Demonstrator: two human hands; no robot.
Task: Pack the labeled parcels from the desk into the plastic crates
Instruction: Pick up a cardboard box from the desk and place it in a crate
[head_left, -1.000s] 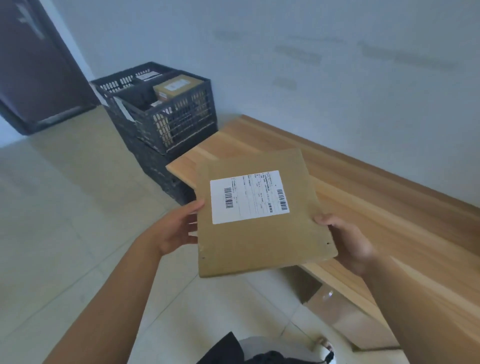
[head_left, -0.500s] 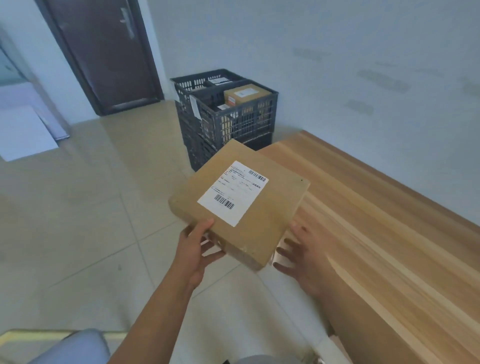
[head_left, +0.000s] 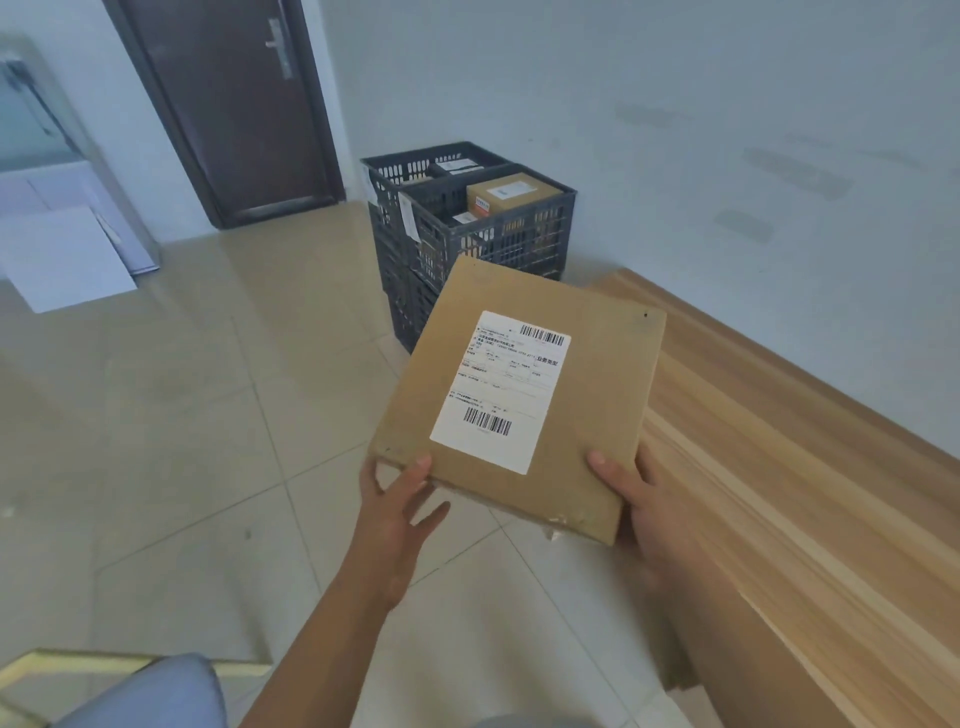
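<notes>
Above floor beside desk (head_left: 779, 467): both hands grip parcel (head_left: 587, 415), left (head_left: 397, 512) thumb on top, right (head_left: 636, 499) likewise.

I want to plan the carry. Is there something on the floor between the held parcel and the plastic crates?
Nothing visible blocks the way. The flat parcel, gripped by the left hand and right hand, overlaps the black crates in this view, hiding any floor between. The top crate already holds a box.
</notes>
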